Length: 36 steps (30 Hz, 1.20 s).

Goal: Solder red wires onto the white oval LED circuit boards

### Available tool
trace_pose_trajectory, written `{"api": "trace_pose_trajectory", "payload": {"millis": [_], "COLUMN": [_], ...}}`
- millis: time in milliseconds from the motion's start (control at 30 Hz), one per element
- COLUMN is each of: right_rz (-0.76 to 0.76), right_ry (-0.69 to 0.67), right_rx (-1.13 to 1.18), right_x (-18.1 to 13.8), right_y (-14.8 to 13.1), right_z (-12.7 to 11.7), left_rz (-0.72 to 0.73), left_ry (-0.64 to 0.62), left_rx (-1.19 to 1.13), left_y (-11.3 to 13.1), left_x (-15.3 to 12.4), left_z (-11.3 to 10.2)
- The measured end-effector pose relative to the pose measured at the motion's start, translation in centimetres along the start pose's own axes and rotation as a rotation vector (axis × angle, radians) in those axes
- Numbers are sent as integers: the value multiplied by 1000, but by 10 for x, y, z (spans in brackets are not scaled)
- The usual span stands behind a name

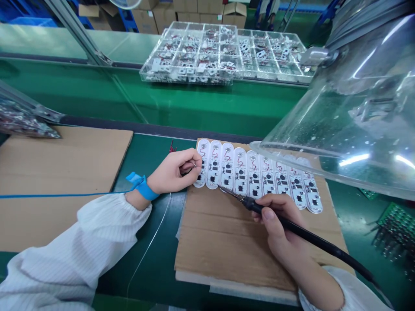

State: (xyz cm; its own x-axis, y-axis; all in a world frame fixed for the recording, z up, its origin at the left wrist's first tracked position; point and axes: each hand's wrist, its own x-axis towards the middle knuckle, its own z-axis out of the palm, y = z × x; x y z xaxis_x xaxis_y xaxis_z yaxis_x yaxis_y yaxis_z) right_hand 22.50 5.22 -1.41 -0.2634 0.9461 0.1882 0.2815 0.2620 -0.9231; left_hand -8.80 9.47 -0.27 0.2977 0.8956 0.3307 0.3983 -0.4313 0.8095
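Nine white circuit boards (227,170) lie side by side across the far part of a cardboard sheet (227,246), packed so closely that a small slip of the soldering iron (249,204) could, I judge, scorch a neighbouring one; its tip points at the near ends of the second and third from the left, though whether it touches either I cannot tell. The boards look loose, so a nudge from the left hand (177,170) might skew the row, and a lowered tip could singe the cardboard. That hand's thumb and forefinger are pinched together on a thin solder wire (158,230), just beside the leftmost board and partly in front of it; a tug on the trailing length might pull the wire off its aim. The right hand (285,224) grips the iron's black handle, with the row just beyond it, reaching mostly to its far left.
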Motion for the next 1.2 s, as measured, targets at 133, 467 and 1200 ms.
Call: {"api": "trace_pose_trajectory", "payload": {"millis": [133, 467, 1200], "right_rz": [3, 3, 28], "right_ry": [-27, -19, -99], "right_rx": [-10, 0, -46], "right_x": [1, -1, 1], "right_y": [0, 0, 1], "right_z": [1, 1, 1], "left_rz": [34, 47, 35], "left_ry": [-11, -17, -29], "left_rx": [15, 24, 33], "left_y": [-1, -2, -1], "left_x": [0, -1, -1], "left_z": [1, 1, 1]}}
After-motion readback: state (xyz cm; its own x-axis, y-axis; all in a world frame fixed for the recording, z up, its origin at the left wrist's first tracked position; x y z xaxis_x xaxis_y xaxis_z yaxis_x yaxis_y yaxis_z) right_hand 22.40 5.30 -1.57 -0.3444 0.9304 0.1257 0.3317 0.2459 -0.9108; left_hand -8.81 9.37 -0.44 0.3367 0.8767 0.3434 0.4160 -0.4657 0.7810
